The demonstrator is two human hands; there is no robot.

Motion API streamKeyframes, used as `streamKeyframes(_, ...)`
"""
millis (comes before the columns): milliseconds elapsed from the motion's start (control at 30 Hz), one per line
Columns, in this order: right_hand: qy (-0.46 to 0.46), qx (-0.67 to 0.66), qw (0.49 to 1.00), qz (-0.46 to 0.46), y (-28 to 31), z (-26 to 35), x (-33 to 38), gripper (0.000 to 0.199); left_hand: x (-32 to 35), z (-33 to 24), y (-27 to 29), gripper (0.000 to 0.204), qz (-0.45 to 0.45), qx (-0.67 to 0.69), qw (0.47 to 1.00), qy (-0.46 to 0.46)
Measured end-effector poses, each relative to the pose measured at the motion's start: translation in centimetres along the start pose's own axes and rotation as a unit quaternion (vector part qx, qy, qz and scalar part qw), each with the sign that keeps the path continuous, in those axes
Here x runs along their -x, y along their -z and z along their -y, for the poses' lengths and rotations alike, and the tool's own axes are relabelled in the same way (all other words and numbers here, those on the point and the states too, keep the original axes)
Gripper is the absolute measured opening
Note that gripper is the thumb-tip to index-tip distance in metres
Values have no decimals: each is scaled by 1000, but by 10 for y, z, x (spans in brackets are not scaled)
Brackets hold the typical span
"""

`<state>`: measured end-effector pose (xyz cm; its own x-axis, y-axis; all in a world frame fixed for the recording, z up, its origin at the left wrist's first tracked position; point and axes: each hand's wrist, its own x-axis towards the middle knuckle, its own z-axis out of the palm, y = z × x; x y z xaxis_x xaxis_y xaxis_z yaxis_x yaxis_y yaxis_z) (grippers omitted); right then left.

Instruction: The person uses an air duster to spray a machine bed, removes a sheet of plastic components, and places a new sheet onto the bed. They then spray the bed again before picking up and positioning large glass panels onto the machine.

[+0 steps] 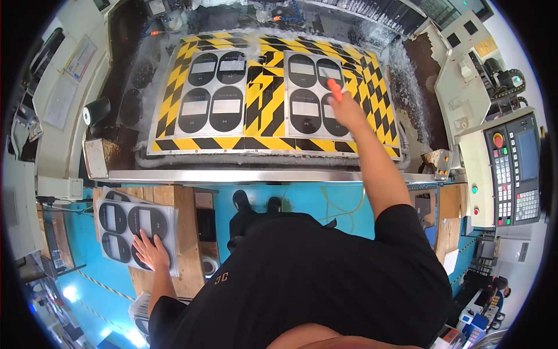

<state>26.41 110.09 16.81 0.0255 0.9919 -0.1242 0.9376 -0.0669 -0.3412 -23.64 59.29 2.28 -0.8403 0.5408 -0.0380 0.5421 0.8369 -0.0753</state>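
I see the right hand [347, 111] closed around an orange tool [335, 89] over the far right sheet [317, 88] — the left hand [152, 254] lies spread on the near left sheets [129, 223].

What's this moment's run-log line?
Left grip: spread on black-panel sheet; right grip: holding orange tool over right bed sheet; left bed sheet: clear of hands

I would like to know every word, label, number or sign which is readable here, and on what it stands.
No wording is quoted here.
Control panel: key labels, too small to read.
Black panels: tiny pale marks, too small.
Notice at left: print, blurred.
Shirt: small gold letter-like emblem.
Bed: yellow-black stripes.
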Motion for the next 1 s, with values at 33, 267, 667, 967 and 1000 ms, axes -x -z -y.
streamKeyframes(33, 0, 4, 1000, 1, 0, -20, -6, 58, 2, 3, -1, 64, 5, -7, 1000, 6)
streamKeyframes(267, -19, 103, 992, 74, 19, -67, 106, 58, -1, -3, 3, 65, 9, 2, 1000, 6)
streamKeyframes(667, 186, 129, 961, 160, 35, 70, 133, 54, 3, -1, 8, 67, 26, 7, 1000, 16)
streamKeyframes(967, 243, 169, 916, 270, 30, 118, 127, 52, 1, 2, 3, 68, 27, 9, 999, 22)
streamKeyframes(1000, 365, 126, 899, 208, 4, 92, 128, 52, -2, -1, 3, 68, 25, 10, 999, 24)
